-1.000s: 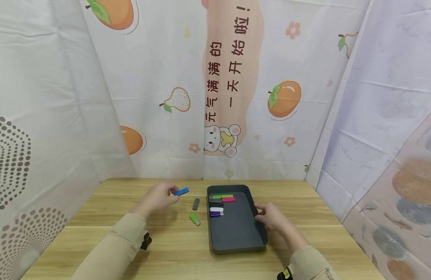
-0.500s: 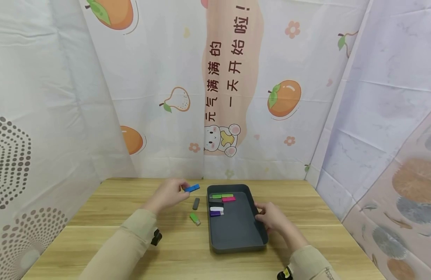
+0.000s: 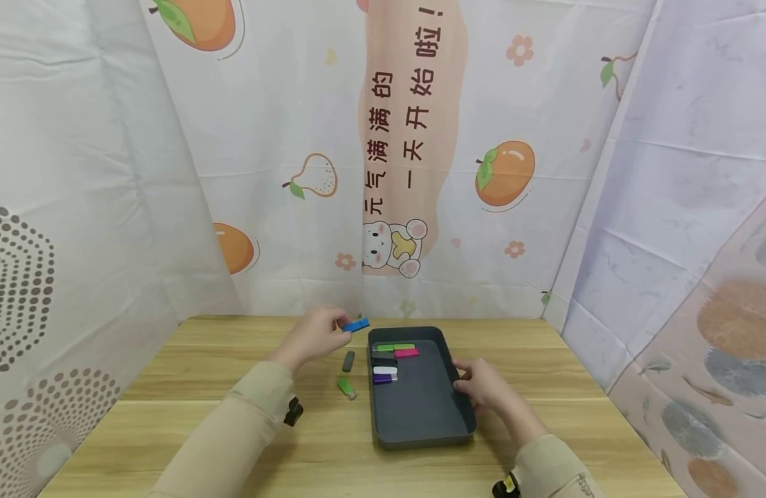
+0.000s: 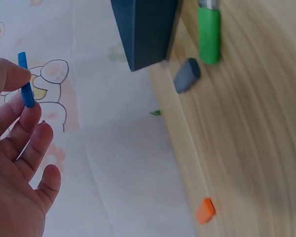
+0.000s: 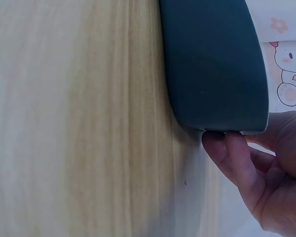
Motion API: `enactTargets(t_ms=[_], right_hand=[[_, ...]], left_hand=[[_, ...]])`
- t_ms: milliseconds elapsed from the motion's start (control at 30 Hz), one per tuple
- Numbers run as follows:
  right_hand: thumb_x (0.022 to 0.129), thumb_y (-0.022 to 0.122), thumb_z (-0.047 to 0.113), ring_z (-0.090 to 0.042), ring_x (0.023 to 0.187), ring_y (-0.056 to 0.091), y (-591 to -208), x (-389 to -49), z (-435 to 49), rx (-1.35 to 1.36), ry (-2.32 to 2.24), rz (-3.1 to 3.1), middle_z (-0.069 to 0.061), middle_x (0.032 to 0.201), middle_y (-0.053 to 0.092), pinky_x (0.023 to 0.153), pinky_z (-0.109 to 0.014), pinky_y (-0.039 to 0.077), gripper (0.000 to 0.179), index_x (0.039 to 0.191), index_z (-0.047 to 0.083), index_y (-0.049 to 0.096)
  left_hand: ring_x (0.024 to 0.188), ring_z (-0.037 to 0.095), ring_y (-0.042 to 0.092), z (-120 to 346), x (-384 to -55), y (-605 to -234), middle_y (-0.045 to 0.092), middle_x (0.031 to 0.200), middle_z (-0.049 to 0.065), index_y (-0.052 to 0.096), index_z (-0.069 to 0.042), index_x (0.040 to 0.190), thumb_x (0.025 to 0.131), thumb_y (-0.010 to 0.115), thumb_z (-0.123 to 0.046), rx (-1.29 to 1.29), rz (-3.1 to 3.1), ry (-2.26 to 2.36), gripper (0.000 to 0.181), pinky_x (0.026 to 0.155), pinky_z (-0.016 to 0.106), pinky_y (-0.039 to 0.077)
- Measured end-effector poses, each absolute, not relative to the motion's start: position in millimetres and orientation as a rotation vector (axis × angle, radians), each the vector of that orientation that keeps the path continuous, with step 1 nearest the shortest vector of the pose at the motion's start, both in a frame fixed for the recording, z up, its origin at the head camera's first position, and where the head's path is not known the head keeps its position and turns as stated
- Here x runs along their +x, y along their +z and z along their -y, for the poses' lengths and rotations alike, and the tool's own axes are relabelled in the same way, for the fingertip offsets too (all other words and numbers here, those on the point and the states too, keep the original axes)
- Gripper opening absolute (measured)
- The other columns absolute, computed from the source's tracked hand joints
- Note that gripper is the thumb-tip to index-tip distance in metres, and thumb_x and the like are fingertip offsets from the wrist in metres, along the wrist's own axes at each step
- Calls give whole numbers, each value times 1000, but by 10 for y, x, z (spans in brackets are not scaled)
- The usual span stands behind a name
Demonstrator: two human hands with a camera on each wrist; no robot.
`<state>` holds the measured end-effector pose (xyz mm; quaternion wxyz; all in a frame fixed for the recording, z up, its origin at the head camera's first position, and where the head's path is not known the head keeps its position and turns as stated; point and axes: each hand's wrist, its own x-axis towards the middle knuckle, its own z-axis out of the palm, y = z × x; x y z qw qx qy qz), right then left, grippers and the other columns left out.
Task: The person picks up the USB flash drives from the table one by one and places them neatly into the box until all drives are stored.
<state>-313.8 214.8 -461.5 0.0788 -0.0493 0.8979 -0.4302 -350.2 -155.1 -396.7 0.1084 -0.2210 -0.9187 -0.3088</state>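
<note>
My left hand [image 3: 317,335] pinches a blue USB flash drive [image 3: 357,325] between thumb and fingers, above the table just left of the tray's far corner. In the left wrist view the blue drive stands nearly upright in the fingertips. My right hand [image 3: 485,387] grips the right wall of a dark grey tray [image 3: 426,415]. In the right wrist view its fingers [image 5: 239,158] lie against the tray's outside. Along the tray's left side lie several drives, among them a pink one [image 3: 406,353], a white one [image 3: 385,371] and a purple one [image 3: 384,379].
Left of the tray, a grey drive [image 3: 348,361] and a green drive [image 3: 346,388] lie on the wooden table [image 3: 321,443]. An orange piece [image 4: 205,211] shows on the table in the left wrist view only. A printed curtain [image 3: 283,228] hangs behind the table.
My left hand has carried the blue drive rightward and slightly away from me, from left of the grey drive to near the tray. The right hand and tray have stayed put.
</note>
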Motion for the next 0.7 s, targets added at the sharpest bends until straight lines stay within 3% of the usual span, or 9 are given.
enactTargets(t_ms=[367, 700], right_hand=[[94, 67, -3, -24, 70, 68, -4607, -3138, -2157, -137, -1286, -2689, -16, 104, 69, 48, -43, 57, 56, 148, 0, 50], [94, 67, -2, -23, 63, 67, -4626, -3140, -2151, -147, -1278, -2692, -18, 106, 70, 48, -41, 57, 56, 148, -1, 50]], left_hand=[[82, 16, 56, 1250, -3605, -3821, 64, 90, -4, 74, -15, 98, 87, 72, -20, -697, 2703, -883, 12, 71, 32, 50], [78, 17, 55, 932, -3685, -3808, 61, 88, -2, 74, -14, 95, 87, 73, -18, -748, 2679, -998, 10, 65, 31, 50]])
